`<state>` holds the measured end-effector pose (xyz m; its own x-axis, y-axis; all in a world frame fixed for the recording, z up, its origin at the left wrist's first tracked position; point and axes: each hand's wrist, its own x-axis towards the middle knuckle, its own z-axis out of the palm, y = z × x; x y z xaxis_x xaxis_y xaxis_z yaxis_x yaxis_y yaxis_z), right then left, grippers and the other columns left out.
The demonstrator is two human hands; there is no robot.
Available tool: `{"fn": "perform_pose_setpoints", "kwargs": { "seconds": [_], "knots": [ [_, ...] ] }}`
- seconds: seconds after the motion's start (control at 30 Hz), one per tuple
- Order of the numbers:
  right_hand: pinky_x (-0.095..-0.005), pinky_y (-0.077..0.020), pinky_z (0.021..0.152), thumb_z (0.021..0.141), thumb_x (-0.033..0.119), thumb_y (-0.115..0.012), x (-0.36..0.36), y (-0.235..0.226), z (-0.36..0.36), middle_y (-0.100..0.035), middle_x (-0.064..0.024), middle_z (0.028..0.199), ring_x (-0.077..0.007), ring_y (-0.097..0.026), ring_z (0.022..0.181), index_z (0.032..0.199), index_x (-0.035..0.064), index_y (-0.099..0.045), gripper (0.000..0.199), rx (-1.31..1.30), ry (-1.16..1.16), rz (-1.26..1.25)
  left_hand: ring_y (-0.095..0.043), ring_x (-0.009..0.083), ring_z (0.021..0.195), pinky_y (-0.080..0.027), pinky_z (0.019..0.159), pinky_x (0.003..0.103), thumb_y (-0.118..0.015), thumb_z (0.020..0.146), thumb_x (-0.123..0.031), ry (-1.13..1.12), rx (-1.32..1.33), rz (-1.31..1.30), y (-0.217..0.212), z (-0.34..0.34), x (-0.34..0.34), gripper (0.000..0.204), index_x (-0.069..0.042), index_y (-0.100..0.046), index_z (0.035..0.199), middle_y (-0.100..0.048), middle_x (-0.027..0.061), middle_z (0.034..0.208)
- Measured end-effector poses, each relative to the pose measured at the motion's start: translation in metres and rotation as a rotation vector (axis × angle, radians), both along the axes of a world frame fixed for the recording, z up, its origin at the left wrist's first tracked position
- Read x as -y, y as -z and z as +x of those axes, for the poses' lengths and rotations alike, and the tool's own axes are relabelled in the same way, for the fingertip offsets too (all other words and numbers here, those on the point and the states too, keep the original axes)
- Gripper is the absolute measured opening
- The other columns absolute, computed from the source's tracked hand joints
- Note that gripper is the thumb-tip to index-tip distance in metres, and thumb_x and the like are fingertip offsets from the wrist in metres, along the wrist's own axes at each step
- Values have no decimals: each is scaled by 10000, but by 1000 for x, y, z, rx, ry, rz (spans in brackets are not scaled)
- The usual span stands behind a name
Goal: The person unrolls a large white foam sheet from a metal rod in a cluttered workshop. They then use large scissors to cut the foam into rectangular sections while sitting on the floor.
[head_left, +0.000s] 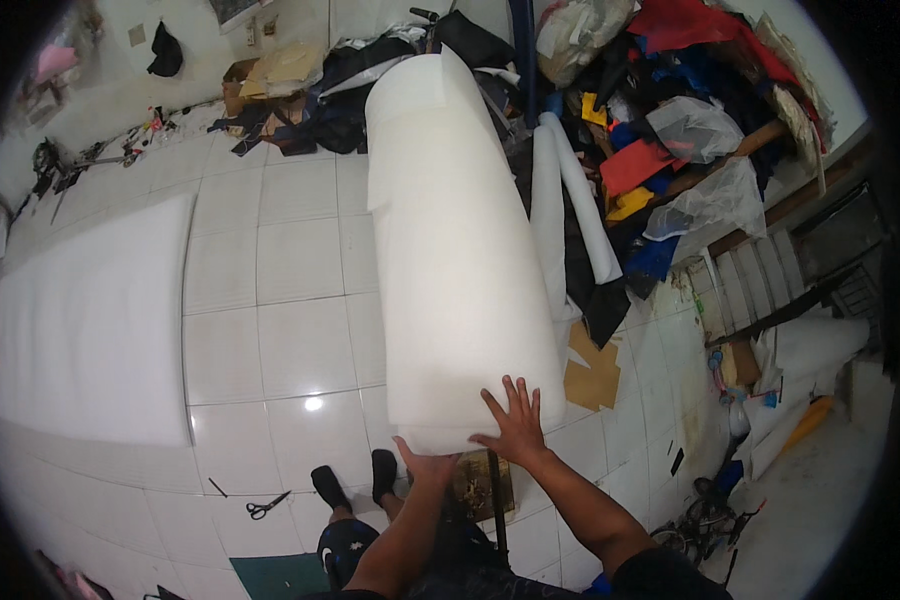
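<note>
Large white roll (460, 260) is touched at near end: right hand (513, 422) laid spread on top, left hand (428, 463) placed at lower edge, partly hidden. White sheet (95, 330) laid on tiled floor (300, 262), left; scissors (261, 509) seen near feet (330, 488); mixed scraps (660, 160) piled upper right.

White foam roll (465, 250): bright, almost washed out
Floor tiles (300, 345): small round glare spot, seams bowed
Scrap heap (635, 172): dimmer, shadowed
Fisheye rim: black

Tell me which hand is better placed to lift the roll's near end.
Probably the left hand: it seems to reach under the end of the white roll, while the right hand lies spread on top.
</note>
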<state>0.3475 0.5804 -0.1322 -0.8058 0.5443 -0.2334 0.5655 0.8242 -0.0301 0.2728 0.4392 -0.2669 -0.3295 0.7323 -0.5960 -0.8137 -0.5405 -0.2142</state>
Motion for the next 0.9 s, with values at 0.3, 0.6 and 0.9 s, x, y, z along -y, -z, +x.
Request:
{"fn": "perform_pose_setpoints", "kwargs": {
  "seconds": [0.3,0.6,0.9],
  "knots": [
    [-583,-195,1116,872,403,-649,-33,25,-1,-423,-135,1453,-381,-331,1369,1365,159,-516,566,-288,-50,58,-374,361,1320,-280,1076,604,-322,941,-639,141,-47,-68,-19,-8,-16,695,-156,-362,1439,-398,140,1438],
    [-529,-290,1102,859,322,-674,7,14,9,-577,-67,1316,-299,-473,1280,1246,124,-601,441,-360,-197,-109,-501,321,1203,-408,1013,505,-385,949,-473,6,-52,1,-17,7,-20,528,-108,-501,1312,-529,110,1317],
    [-504,-311,1104,836,232,-702,-2,5,-17,-628,-58,1245,-261,-542,1217,1185,104,-636,377,-480,-314,-158,-538,282,1144,-471,906,471,-324,923,-574,71,1,31,-44,2,-19,603,-145,-484,1317,-551,91,1275]
  ]
}}
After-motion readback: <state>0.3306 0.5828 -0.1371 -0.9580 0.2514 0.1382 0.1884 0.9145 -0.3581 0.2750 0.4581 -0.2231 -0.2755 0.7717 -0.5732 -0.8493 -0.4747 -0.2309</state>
